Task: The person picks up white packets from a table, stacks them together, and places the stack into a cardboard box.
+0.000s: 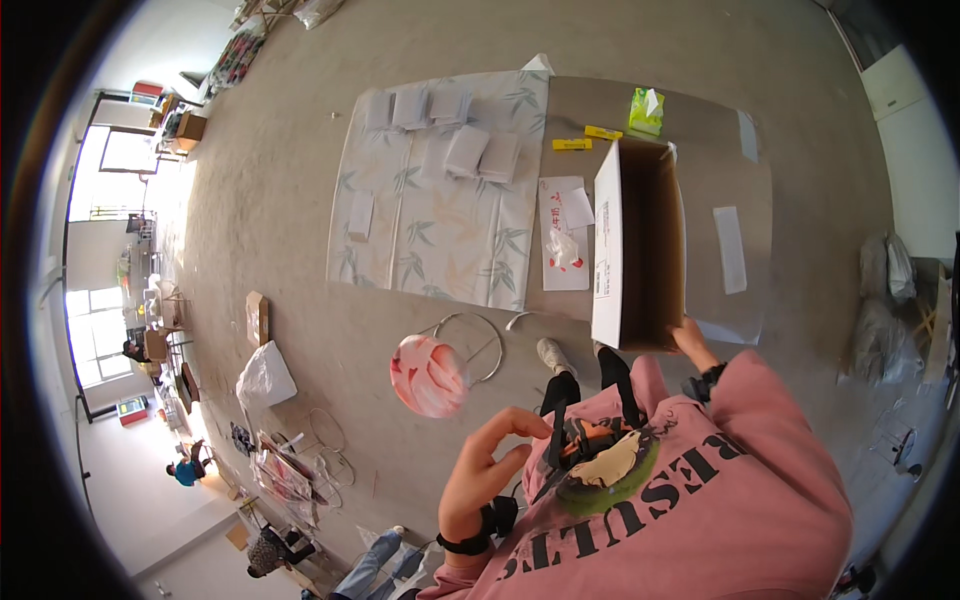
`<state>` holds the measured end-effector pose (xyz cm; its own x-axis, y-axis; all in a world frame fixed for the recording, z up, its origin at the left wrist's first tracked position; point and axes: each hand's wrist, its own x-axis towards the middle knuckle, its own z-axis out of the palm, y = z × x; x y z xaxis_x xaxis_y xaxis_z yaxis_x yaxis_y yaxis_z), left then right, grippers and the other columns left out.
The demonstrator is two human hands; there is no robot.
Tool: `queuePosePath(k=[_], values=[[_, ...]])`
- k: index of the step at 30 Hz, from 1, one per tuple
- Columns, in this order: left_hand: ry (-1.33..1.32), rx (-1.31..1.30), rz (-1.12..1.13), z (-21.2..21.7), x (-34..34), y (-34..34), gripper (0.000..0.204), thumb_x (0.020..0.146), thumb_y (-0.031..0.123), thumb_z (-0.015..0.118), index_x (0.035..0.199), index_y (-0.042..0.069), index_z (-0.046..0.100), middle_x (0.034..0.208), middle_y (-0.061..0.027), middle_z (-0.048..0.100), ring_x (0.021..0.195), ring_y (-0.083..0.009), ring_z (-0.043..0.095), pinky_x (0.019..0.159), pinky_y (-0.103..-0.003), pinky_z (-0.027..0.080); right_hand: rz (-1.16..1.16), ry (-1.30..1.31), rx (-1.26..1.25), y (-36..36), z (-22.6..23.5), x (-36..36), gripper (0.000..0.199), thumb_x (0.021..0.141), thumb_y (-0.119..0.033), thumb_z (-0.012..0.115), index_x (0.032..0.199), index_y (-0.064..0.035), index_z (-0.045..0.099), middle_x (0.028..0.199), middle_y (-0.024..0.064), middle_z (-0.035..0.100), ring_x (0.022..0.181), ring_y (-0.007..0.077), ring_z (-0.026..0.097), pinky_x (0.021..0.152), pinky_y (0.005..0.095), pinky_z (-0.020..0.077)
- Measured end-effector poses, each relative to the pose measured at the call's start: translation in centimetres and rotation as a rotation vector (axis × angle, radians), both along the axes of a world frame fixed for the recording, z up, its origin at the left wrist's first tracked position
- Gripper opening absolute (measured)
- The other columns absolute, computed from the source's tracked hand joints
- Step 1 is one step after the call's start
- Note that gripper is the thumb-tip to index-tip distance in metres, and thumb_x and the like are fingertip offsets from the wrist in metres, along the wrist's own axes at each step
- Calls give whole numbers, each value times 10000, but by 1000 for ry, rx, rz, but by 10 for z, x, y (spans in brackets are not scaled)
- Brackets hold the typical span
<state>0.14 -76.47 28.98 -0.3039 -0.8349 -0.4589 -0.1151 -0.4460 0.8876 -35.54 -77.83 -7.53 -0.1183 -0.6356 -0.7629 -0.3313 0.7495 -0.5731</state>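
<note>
The right hand holds the near edge of the box at 2 o'clock; the left hand is open and empty at 7 o'clock; a pink ball is mid-air just above it.

Bare grey concrete floor, bright windows left, white walls

open cardboard box, upright on table
</note>
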Motion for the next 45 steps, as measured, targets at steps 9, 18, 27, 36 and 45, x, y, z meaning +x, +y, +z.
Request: queuePosePath(k=[9,18,27,36,45], values=[[-200,-87,438,-56,19,18,284,853,47,487,1128,-9,525,1105,-89,571,1034,-144,521,850,-265,405,325,-597,94,-13,184,-11,352,832,-179,573,1110,30,514,937,134,630,781,243,642,621,309,527],[-281,-687,499,-29,13,56,595,902,337,448,1368,11,272,1439,-172,218,1343,-287,184,1070,-399,152,765,-533,-5,-8,233,54,348,829,-180,577,1102,28,522,930,114,626,782,213,624,625,292,513],[-728,-760,573,26,15,158,690,794,309,611,1350,18,324,1423,-206,226,1331,-383,160,1035,-467,223,1044,-491,-47,36,253,127,343,826,-181,582,1094,27,529,923,94,621,783,184,607,629,274,499],[-940,-661,688,32,23,277,650,833,343,557,1340,4,332,1418,-215,233,1325,-387,176,1048,-468,188,1232,-520,-74,111,262,183,339,822,-183,586,1086,25,536,917,74,617,784,154,589,632,256,486],[-379,-703,1151,-83,75,396,626,924,417,376,1368,-4,243,1434,-176,222,1340,-283,183,1062,-402,201,1387,-601,-93,163,259,225,335,819,-184,590,1078,23,544,910,54,613,785,124,572,636,238,472]])
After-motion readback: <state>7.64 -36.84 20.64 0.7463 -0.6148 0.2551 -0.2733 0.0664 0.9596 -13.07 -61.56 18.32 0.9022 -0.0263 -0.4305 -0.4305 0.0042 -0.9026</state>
